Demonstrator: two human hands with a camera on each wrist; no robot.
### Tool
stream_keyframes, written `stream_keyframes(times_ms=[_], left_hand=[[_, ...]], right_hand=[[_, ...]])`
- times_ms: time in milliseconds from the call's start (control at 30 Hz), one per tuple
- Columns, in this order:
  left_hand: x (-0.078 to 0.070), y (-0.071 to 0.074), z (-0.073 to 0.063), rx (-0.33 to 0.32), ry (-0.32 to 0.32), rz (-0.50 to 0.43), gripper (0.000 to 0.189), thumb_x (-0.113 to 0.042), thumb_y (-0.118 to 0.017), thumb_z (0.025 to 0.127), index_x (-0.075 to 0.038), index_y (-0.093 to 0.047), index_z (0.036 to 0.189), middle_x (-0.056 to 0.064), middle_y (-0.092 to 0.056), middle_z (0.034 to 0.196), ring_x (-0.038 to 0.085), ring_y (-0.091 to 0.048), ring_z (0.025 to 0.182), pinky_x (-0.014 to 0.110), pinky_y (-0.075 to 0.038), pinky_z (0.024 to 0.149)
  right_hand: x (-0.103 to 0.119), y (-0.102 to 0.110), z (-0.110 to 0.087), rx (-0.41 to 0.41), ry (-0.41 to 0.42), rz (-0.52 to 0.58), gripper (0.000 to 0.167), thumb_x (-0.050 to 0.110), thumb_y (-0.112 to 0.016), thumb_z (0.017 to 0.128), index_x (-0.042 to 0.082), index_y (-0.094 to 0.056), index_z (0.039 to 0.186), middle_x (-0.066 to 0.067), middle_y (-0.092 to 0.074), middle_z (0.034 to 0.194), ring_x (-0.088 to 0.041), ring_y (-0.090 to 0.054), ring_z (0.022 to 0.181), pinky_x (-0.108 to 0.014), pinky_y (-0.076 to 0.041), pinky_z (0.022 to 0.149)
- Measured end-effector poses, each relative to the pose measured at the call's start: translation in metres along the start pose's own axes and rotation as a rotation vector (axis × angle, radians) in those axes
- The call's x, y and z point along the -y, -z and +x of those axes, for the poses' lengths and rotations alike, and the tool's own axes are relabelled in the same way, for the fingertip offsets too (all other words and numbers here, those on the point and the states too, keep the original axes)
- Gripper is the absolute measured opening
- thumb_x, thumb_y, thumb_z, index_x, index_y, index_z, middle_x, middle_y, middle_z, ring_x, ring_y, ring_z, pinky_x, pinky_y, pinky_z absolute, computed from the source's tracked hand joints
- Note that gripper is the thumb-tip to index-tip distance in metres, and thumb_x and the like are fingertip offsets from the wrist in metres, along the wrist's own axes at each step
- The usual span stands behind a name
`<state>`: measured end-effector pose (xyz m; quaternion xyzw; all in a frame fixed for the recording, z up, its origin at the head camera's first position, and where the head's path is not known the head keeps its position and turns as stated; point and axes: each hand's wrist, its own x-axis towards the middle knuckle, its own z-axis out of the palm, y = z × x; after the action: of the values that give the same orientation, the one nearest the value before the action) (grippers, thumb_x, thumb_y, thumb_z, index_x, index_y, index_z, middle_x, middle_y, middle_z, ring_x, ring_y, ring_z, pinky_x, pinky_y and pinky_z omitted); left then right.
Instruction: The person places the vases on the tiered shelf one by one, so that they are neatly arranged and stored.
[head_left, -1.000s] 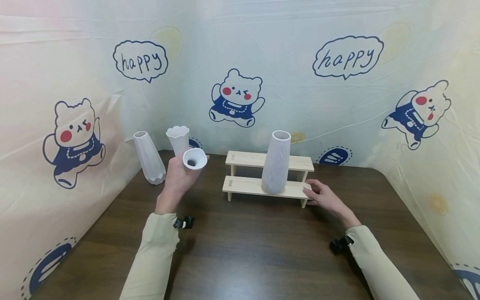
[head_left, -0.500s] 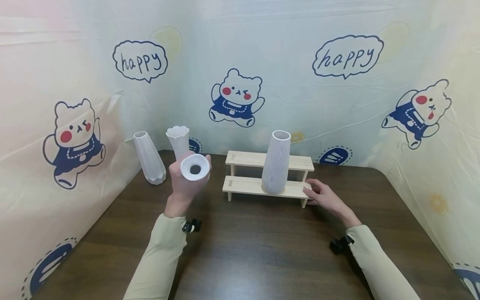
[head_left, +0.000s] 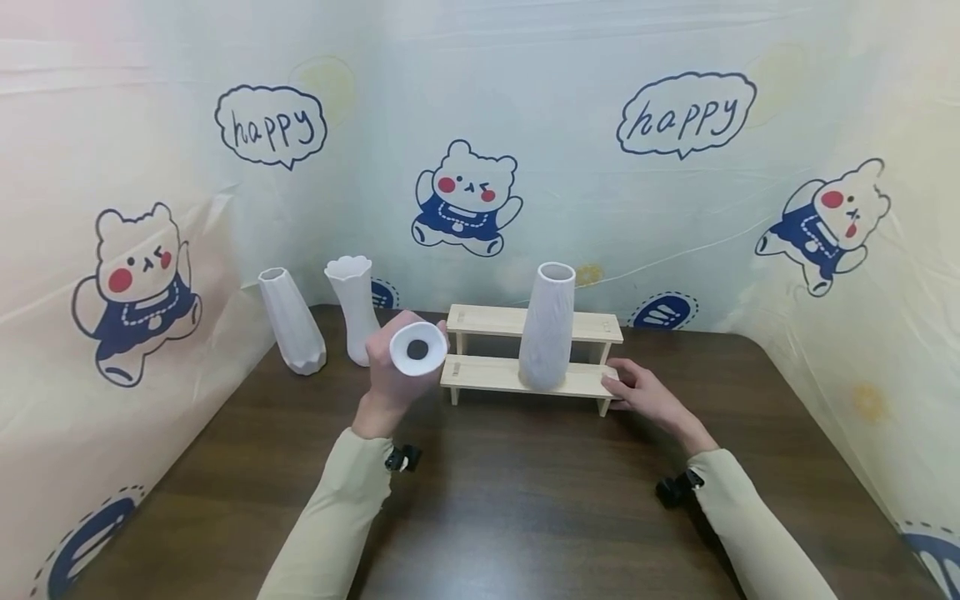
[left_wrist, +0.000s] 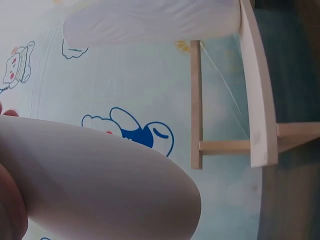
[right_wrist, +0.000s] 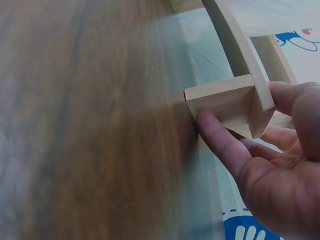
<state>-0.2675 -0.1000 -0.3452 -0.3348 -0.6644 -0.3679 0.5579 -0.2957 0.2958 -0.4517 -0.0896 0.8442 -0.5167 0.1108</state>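
My left hand (head_left: 393, 362) grips a smooth white vase (head_left: 417, 347) around its neck, mouth toward the head camera. In the left wrist view the rounded body of this vase (left_wrist: 110, 180) reaches out toward a two-step wooden display stand (left_wrist: 260, 90). On the lower step of the stand (head_left: 487, 375) a textured white vase (head_left: 547, 329) stands upright toward the right. My right hand (head_left: 648, 396) holds the right end of that step. Close up in the right wrist view, the thumb lies by the step's edge and a fingertip (right_wrist: 207, 122) touches the leg panel.
Two more white vases stand on the dark wooden table (head_left: 480, 500) at the back left: a faceted vase (head_left: 292, 321) and a vase with a scalloped rim (head_left: 352, 308). A printed sheet (head_left: 570, 167) hangs around the table's back and sides.
My left hand has moved right with its vase, toward the stand's left end, uncovering more of the scalloped vase. The right hand keeps its hold. The head view has shifted slightly.
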Motion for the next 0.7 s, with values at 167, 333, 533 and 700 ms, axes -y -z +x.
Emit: stream_keyframes(times_ms=[167, 333, 533, 700], left_hand=[[-0.001, -0.012, 0.007, -0.015, 0.012, -0.045, 0.015, 0.0, -0.073, 0.071, 0.001, -0.06, 0.077, 0.012, -0.061, 0.064, 0.024, -0.06, 0.058, 0.034, -0.053, 0.058], [-0.004, -0.029, 0.015, -0.04, 0.04, -0.103, 0.012, -0.001, -0.072, 0.074, 0.001, -0.061, 0.077, 0.013, -0.063, 0.065, 0.024, -0.06, 0.059, 0.034, -0.053, 0.059], [-0.006, -0.049, 0.018, -0.032, 0.105, -0.155, 0.013, -0.004, -0.073, 0.078, 0.002, -0.062, 0.081, 0.014, -0.066, 0.069, 0.026, -0.065, 0.065, 0.035, -0.056, 0.064], [-0.005, -0.062, 0.021, -0.015, 0.181, -0.146, 0.017, -0.007, -0.074, 0.078, 0.004, -0.065, 0.086, 0.017, -0.07, 0.075, 0.029, -0.068, 0.07, 0.039, -0.056, 0.064]], right_hand=[[-0.001, -0.001, 0.001, -0.006, -0.004, 0.011, 0.06, 0.037, -0.056, 0.099, 0.006, -0.034, 0.146, -0.027, -0.052, 0.13, -0.027, -0.06, 0.107, -0.042, -0.057, 0.09], [-0.003, -0.001, 0.003, 0.002, 0.013, 0.019, 0.06, 0.037, -0.055, 0.099, 0.005, -0.033, 0.146, -0.028, -0.052, 0.129, -0.026, -0.06, 0.106, -0.042, -0.057, 0.09], [-0.005, 0.0, 0.003, 0.008, 0.006, 0.018, 0.059, 0.038, -0.055, 0.099, 0.007, -0.034, 0.145, -0.028, -0.051, 0.132, -0.027, -0.06, 0.107, -0.042, -0.057, 0.091], [-0.005, 0.001, 0.002, 0.01, 0.011, 0.014, 0.059, 0.037, -0.055, 0.1, 0.007, -0.033, 0.146, -0.028, -0.051, 0.131, -0.027, -0.06, 0.107, -0.043, -0.057, 0.091]])
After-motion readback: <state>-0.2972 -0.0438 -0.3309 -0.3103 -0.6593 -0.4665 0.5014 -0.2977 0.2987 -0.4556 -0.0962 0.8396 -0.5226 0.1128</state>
